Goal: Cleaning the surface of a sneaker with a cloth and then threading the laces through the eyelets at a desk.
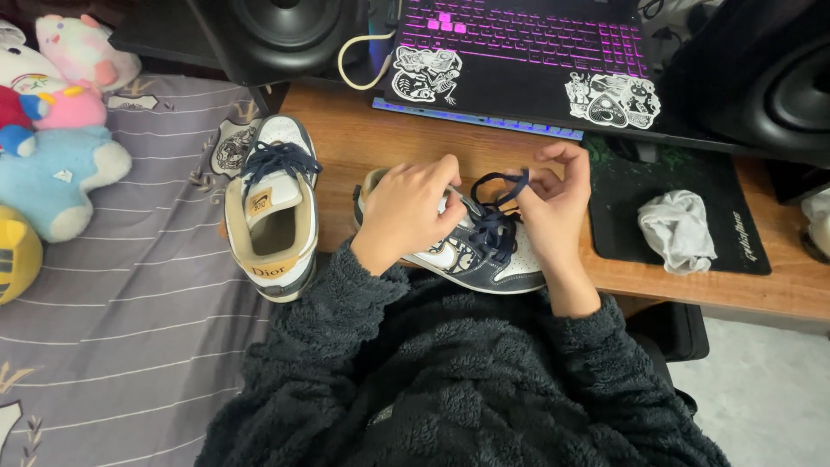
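Both hands — left hand (pixel 405 207), right hand (pixel 553 195) — pinch navy lace (pixel 500 186) above the sneaker (pixel 484 255).

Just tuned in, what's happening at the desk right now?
A person in a dark fleece is lacing a sneaker lying on the wooden desk. The left hand steadies the shoe's top, and the right hand pinches a loop of navy lace above it. A second sneaker, already laced, sits at the desk's left edge. A laptop is open behind.
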